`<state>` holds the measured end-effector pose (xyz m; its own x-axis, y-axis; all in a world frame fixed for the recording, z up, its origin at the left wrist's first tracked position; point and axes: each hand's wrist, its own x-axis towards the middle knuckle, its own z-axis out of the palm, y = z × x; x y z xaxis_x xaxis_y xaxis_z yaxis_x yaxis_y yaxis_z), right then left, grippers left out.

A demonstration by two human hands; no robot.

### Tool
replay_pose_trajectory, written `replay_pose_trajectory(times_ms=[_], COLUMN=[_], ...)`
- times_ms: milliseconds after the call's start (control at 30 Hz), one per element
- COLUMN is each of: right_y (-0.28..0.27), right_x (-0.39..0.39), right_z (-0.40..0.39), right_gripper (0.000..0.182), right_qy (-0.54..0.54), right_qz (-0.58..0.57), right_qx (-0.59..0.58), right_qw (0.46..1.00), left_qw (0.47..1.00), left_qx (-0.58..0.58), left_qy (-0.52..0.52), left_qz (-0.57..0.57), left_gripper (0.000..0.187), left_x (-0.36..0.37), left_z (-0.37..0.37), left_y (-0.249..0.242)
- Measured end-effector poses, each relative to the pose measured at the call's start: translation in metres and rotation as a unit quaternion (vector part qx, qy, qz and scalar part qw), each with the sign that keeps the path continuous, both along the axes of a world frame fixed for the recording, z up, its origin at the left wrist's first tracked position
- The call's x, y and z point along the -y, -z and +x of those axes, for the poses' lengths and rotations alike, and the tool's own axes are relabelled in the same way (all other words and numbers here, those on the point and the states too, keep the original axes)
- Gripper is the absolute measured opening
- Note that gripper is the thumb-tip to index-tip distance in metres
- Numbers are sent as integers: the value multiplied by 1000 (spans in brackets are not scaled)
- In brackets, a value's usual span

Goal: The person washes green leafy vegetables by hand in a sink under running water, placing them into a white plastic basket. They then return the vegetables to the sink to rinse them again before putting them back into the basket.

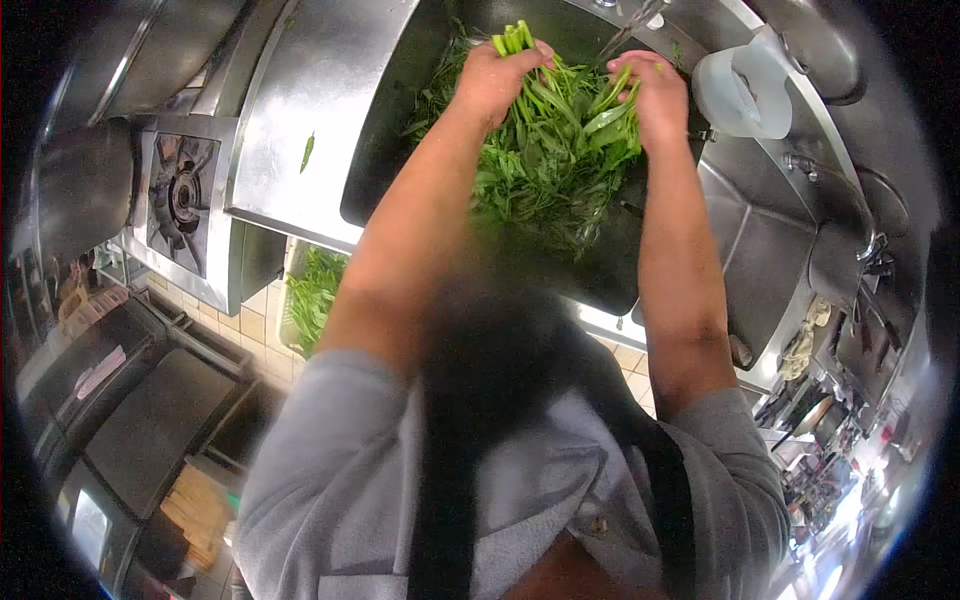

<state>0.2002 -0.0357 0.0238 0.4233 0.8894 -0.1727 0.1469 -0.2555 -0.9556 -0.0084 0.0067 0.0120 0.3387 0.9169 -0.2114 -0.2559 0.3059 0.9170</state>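
Over the sink basin, my left hand is closed round a bunch of leafy greens, whose cut stem ends stick up above the fingers. My right hand grips more stems of the greens at the right side of the same mass. Leaves hang down between and below both hands into the basin. Water runs from a faucet at the top, just behind the greens. Loose leaves lie along the basin's left side.
A steel drainboard with one stray leaf is at the left, beside a gas burner. A basket of greens stands low at the left. At the right are a white plastic container and a second basin.
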Motion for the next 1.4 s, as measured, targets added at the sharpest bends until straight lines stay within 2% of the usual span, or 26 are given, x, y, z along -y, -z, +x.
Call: replay_pose_trajectory(times_ms=[33,100,133,200,233,300,367,400,433,533,600,633,700,767,833,900,1000,1067,1233,1367,1400], right_y=[-7,-11,-11,-17,-27,-38,-29,-8,-4,0,2,-4,-23,-22,-9,-3,-5,-6,7,8,9], right_x=[1,2,2,1,3,6,2,1,0,-1,1,3,15,24,27,26,25,27,26,27,26], right_z=[2,17,20,27,18,-9,-24,-26,-30,-24,-23,-23,-26,-38,-46,-50,-49,-44,-40,-40,-40], right_gripper=[23,27,27,34,34,36,48,48,46,41,34,34,24,23,23,23,23,23,27,26,25], right_qy=[43,45,45,18,20,-114,-220,-237,-239,-224,-104,-105,-210,-290,-279,-261,-231,-218,-231,-200,-167], right_qz=[60,135,134,78,78,-27,-87,-15,-14,-75,128,128,-24,-10,53,51,19,-10,87,69,62], right_qx=[-153,-223,-222,-43,-42,111,179,229,223,231,368,369,268,331,355,372,385,380,359,377,338], right_qw=[985,964,965,996,996,987,955,944,945,944,915,914,940,898,891,889,894,899,900,902,924], left_qw=[999,999,999,997,997,991,994,991,987,989,987,987,986,984,984,984,986,976,979,979,979], left_qx=[19,7,11,18,18,70,45,65,85,67,70,73,77,78,58,35,69,169,143,119,119], left_qy=[-21,-33,-28,-17,-14,1,19,41,62,42,35,19,2,-7,-25,-44,-2,42,14,21,21], left_qz=[-31,-30,-43,-76,-76,-114,-102,-111,-120,-128,-138,-141,-145,-161,-165,-167,-151,-131,-145,-164,-165], left_gripper=[20,24,24,30,30,36,39,40,41,41,40,38,36,34,32,31,28,27,28,34,34], left_x=[-1,-5,-5,-5,-3,2,5,4,4,1,0,-1,-2,2,7,8,5,3,6,8,9], left_z=[-3,-9,-11,-11,-7,2,6,9,10,8,6,5,4,6,10,10,7,5,9,7,7], left_y=[9,21,23,25,21,13,9,11,9,19,26,26,21,13,-6,-10,1,12,7,6,7])
